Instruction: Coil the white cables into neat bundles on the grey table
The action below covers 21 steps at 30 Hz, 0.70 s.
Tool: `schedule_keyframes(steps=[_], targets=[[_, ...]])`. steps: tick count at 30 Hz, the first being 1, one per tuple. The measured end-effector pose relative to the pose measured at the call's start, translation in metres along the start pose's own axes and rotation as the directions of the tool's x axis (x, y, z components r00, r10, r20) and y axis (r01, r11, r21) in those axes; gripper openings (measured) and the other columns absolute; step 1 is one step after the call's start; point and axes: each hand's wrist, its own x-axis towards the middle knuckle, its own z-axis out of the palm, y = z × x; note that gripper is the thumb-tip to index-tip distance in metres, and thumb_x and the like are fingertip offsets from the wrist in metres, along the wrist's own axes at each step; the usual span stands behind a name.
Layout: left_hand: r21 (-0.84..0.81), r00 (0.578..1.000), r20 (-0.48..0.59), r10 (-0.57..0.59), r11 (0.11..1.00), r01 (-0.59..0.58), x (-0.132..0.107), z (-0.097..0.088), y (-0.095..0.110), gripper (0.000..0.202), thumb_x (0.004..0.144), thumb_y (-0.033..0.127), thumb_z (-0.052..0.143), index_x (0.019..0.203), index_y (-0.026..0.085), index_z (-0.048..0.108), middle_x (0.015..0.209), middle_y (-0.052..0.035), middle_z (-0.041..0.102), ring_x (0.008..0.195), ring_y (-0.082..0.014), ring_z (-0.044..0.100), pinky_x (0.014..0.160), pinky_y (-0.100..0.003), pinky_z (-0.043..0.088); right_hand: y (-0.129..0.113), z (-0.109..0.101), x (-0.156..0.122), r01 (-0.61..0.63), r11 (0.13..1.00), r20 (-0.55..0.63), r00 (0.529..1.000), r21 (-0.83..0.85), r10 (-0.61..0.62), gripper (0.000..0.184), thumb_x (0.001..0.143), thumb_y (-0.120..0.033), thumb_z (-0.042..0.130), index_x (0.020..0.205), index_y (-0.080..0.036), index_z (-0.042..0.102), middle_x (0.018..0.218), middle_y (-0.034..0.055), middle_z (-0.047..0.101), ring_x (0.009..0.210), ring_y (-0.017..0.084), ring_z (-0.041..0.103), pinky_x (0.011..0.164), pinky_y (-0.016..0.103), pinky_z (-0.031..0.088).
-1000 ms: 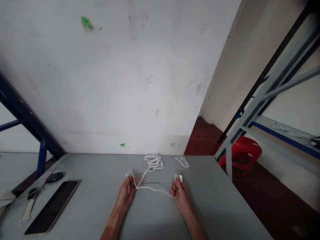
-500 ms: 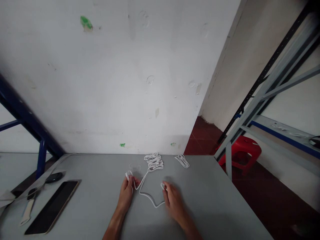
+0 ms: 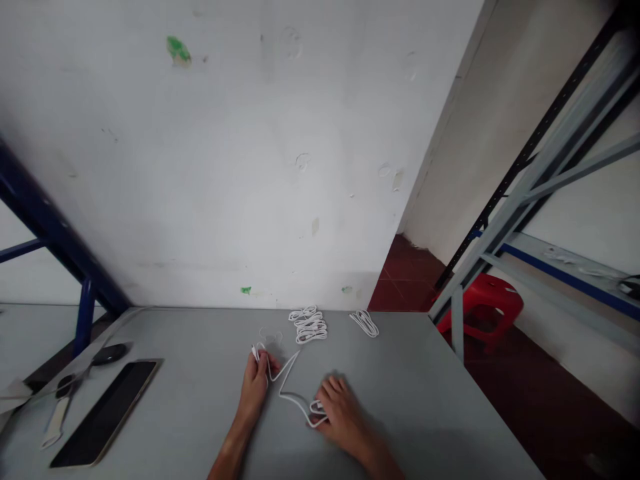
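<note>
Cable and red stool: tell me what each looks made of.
The white cable looks like smooth, matte, flexible plastic or rubber, judging by its soft bends. The red stool looks like moulded plastic, with a slight sheen and rounded edges.

Obstacles on the grey tabletop [image 3: 415, 393]: bundled white cables [image 3: 309, 325] and a smaller white coil [image 3: 365, 323] near the far edge, with the white wall [image 3: 200, 167] beyond; a loose white cable [image 3: 286, 381] lying between the left hand [image 3: 254, 390] and the right hand [image 3: 341, 417]; a tablet [image 3: 103, 413] and computer mouse [image 3: 109, 354] at far left.

Passages: tabletop right of the right hand; tabletop between left hand and tablet. Pale loop beside the left hand: perhaps more wire, too faint to tell.
</note>
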Motion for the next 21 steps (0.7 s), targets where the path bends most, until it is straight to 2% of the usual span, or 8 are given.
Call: schedule_keyframes(steps=[2, 5, 7, 9, 12, 14, 17, 21], targets=[[0.013, 1.000, -0.008, 0.008, 1.000, -0.008, 0.001, 0.000, -0.003, 0.049, 0.078, 0.067, 0.065, 0.080, 0.018, 0.060, 0.069, -0.0006, 0.066, 0.064, -0.0168, 0.061, 0.066, -0.028, 0.047, 0.001, 0.000, -0.001, 0.028, 0.997, -0.030, 0.999, 0.073, -0.025, 0.006, 0.086, -0.026, 0.065, 0.084, -0.020, 0.064, 0.098, 0.0067, 0.064, 0.104, 0.027, 0.053, 0.100, 0.044, 0.035], [0.057, 1.000, -0.001, 0.015, 0.998, -0.015, -0.001, 0.002, -0.006, 0.048, 0.079, 0.066, 0.065, 0.085, 0.019, 0.058, 0.069, 0.0007, 0.065, 0.063, -0.0168, 0.061, 0.064, -0.028, 0.048, -0.001, -0.003, -0.002, 0.035, 0.903, -0.133, 0.991, 0.428, 0.024, 0.017, 0.092, -0.028, 0.053, 0.080, -0.021, 0.064, 0.089, 0.0052, 0.063, 0.089, 0.023, 0.056, 0.086, 0.038, 0.044], [0.105, 0.999, 0.024, 0.035, 0.994, -0.037, -0.004, 0.004, -0.006, 0.045, 0.081, 0.064, 0.064, 0.086, 0.020, 0.058, 0.068, 0.0017, 0.064, 0.062, -0.0161, 0.059, 0.063, -0.027, 0.048, -0.004, -0.006, 0.001, -0.006, 0.714, -0.157, 0.974, 0.700, 0.162, 0.023, 0.094, -0.039, 0.051, 0.090, -0.023, 0.068, 0.093, 0.0052, 0.066, 0.086, 0.022, 0.059, 0.082, 0.037, 0.047], [0.148, 0.997, 0.056, 0.051, 0.987, -0.059, -0.007, 0.006, -0.006, 0.042, 0.082, 0.062, 0.062, 0.085, 0.020, 0.058, 0.066, 0.0023, 0.063, 0.059, -0.0151, 0.058, 0.061, -0.026, 0.047, -0.008, -0.006, 0.006, -0.027, 0.444, -0.114, 0.951, 0.896, 0.287, 0.032, 0.090, -0.050, 0.056, 0.103, -0.025, 0.071, 0.105, 0.0069, 0.070, 0.096, 0.025, 0.062, 0.090, 0.041, 0.047], [0.162, 0.995, 0.094, 0.016, 0.986, -0.031, -0.008, 0.007, -0.005, 0.043, 0.081, 0.063, 0.062, 0.084, 0.020, 0.058, 0.062, 0.0029, 0.062, 0.050, -0.0140, 0.054, 0.051, -0.025, 0.044, -0.014, -0.006, 0.013, -0.008, 0.041, -0.005, 0.948, 0.999, 0.320, 0.037, 0.077, -0.056, 0.071, 0.095, -0.024, 0.075, 0.107, 0.0097, 0.073, 0.105, 0.029, 0.065, 0.098, 0.047, 0.046], [0.134, 0.996, 0.081, -0.027, 0.991, 0.016, -0.008, 0.008, -0.005, 0.045, 0.079, 0.065, 0.063, 0.086, 0.020, 0.057, 0.062, 0.0032, 0.063, 0.045, -0.0132, 0.052, 0.045, -0.025, 0.041, -0.016, -0.008, 0.015, 0.011, -0.110, 0.023, 0.953, 0.994, 0.302, 0.033, 0.070, -0.055, 0.078, 0.081, -0.025, 0.075, 0.091, 0.0084, 0.075, 0.094, 0.028, 0.069, 0.093, 0.048, 0.050], [0.107, 0.996, 0.062, -0.065, 0.993, 0.058, -0.007, 0.009, -0.004, 0.047, 0.077, 0.065, 0.065, 0.087, 0.020, 0.057, 0.062, 0.0036, 0.063, 0.042, -0.0127, 0.050, 0.042, -0.024, 0.039, -0.018, -0.012, 0.015, 0.098, -0.193, -0.026, 0.938, 0.976, 0.346, 0.034, 0.062, -0.055, 0.085, 0.071, -0.027, 0.066, 0.071, 0.0006, 0.067, 0.073, 0.022, 0.067, 0.082, 0.045, 0.054], [0.118, 0.992, 0.104, -0.073, 0.991, 0.061, -0.010, 0.012, 0.003, 0.047, 0.078, 0.065, 0.064, 0.088, 0.020, 0.057, 0.062, 0.0037, 0.063, 0.044, -0.0124, 0.049, 0.044, -0.023, 0.038, -0.017, -0.009, 0.022, 0.096, -0.165, -0.019, 0.910, 0.982, 0.415, 0.051, 0.060, -0.058, 0.085, 0.063, -0.024, 0.047, 0.056, -0.0079, 0.047, 0.048, 0.011, 0.047, 0.058, 0.030, 0.051]])
